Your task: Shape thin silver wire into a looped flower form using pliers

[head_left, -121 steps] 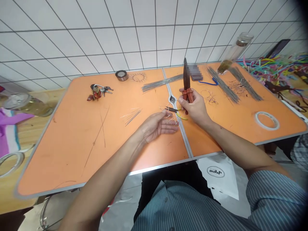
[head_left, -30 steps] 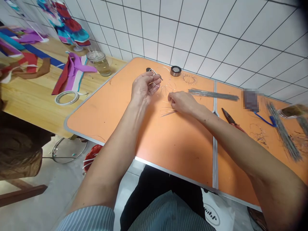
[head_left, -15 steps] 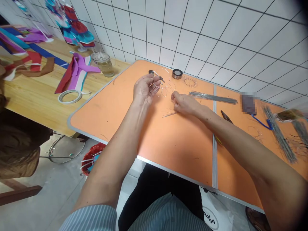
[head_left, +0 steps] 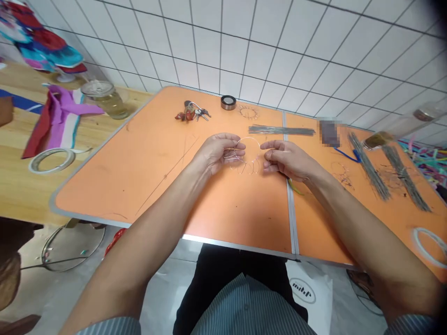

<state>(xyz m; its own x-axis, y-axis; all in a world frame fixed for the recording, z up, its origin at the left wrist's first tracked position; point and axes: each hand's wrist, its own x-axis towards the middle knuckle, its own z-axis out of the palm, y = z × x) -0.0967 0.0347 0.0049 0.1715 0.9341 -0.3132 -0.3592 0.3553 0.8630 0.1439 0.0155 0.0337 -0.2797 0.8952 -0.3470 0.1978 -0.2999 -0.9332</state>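
Above the orange table (head_left: 157, 177), my left hand (head_left: 216, 151) and my right hand (head_left: 288, 160) hold a thin wire piece (head_left: 247, 158) bent into several small loops. Each hand pinches one end of it, fingers closed, and the loops hang between them over the table's middle. A bundle of straight wires (head_left: 281, 130) lies just beyond my hands. The tip of a yellow-green handled tool (head_left: 295, 187) peeks out under my right wrist.
A bunch of keys (head_left: 190, 113), a tape roll (head_left: 228, 102) and a small wire ring (head_left: 247, 111) lie at the far edge. More wire bundles (head_left: 366, 163), a jar (head_left: 391, 130) and white tape (head_left: 431, 239) sit right. On the wooden bench left: a jar (head_left: 104, 98), cloth (head_left: 59, 111), tape ring (head_left: 50, 159).
Both hands have drawn back from the far left of the table toward its middle, carrying the looped wire. The pliers held four seconds ago are out of my right hand.
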